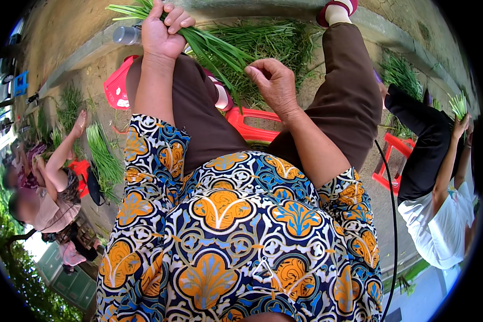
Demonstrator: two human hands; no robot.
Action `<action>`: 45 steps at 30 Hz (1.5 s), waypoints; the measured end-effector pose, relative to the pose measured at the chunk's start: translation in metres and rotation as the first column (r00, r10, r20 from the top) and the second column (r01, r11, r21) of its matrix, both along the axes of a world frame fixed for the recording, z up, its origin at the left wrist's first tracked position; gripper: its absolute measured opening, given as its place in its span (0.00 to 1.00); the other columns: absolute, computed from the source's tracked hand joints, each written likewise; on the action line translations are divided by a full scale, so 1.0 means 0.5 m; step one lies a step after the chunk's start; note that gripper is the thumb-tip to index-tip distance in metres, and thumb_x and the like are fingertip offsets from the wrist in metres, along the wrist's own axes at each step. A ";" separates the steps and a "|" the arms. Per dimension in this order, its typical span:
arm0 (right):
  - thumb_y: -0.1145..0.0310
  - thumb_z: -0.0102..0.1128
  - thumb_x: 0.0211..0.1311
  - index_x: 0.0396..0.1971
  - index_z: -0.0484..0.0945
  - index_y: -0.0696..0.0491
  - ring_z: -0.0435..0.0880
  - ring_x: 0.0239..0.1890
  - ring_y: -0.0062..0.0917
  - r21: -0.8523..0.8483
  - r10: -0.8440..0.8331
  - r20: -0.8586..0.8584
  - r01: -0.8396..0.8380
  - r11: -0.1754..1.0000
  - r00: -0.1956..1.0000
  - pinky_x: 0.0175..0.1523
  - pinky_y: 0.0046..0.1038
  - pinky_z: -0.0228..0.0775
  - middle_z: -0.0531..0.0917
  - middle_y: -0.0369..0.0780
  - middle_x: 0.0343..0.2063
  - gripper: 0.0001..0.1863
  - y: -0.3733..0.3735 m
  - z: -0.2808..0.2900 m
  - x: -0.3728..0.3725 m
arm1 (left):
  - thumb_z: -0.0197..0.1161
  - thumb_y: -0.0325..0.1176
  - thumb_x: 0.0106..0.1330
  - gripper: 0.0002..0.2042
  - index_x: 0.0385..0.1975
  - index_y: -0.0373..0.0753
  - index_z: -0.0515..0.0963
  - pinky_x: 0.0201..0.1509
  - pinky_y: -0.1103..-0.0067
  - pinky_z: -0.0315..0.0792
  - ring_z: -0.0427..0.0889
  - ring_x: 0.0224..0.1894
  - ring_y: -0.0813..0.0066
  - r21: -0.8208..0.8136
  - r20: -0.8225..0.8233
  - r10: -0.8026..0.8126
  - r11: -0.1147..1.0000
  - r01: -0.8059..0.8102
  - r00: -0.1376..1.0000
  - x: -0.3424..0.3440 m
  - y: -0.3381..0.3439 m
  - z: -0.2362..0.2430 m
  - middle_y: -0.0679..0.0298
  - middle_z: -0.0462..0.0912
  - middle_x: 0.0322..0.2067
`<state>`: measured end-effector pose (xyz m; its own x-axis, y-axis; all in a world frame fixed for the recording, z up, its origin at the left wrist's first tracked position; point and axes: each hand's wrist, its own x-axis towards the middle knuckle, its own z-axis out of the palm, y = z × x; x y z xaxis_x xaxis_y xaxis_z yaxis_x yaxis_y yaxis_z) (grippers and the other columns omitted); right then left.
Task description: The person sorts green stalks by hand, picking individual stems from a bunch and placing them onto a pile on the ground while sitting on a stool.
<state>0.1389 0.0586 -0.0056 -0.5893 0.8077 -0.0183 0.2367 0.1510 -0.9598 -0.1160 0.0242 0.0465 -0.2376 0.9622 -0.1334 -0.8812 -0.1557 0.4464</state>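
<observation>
A bunch of long green chives (214,48) slants across the top middle, its ends sticking out on both sides of my left hand (163,33). That hand is closed around the bunch. To the right, my right hand (276,86) is pinched, thumb and forefinger together at the drooping leaf ends of the same bunch. A pile of loose chives and grassy trimmings (284,45) lies on the ground beyond my hands, between my feet. Just left of my left hand shows the grey cap of a bottle-like container (126,35), partly hidden.
Red plastic stools stand between my legs (255,122), at my left (118,83) and at my right (394,158). A person in white (440,225) holds chives on the right; others sit far left. More chives (103,155) lie left. A black cable (395,231) hangs beside me.
</observation>
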 end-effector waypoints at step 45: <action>0.73 0.62 0.50 0.29 0.80 0.54 0.75 0.22 0.20 0.076 -0.110 -0.049 0.113 0.991 0.993 0.29 0.20 0.68 0.76 0.36 0.21 0.06 0.027 -0.010 0.000 | 0.41 0.45 0.69 0.18 0.21 0.39 0.64 0.27 0.80 0.60 0.53 0.12 0.80 -0.107 0.184 0.124 0.989 -0.105 0.975 -0.037 -0.022 -0.026 0.71 0.56 0.11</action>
